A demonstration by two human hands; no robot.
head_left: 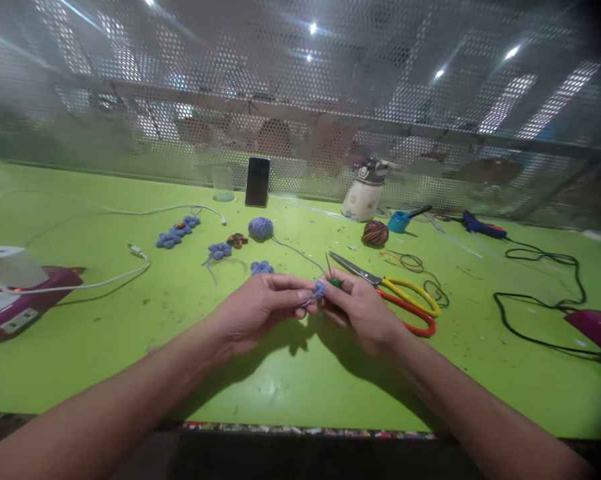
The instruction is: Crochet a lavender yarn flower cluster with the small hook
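Between my fingertips is a small piece of purple crochet, held above the green table. My left hand pinches its left side. On its other side, my right hand is closed around a crochet hook with a green handle, whose thin metal shaft points up; the fingers also steady the crochet. A purple strand leads back from the work to a purple yarn ball. Just beyond my left hand lies a purple crochet flower. Scissors with yellow and red handles rest beside my right hand.
More crochet flowers and a joined strip lie at left, near white cables and a power strip. A phone, cream jug, multicolour yarn ball, blue tape dispenser and glue gun stand farther back.
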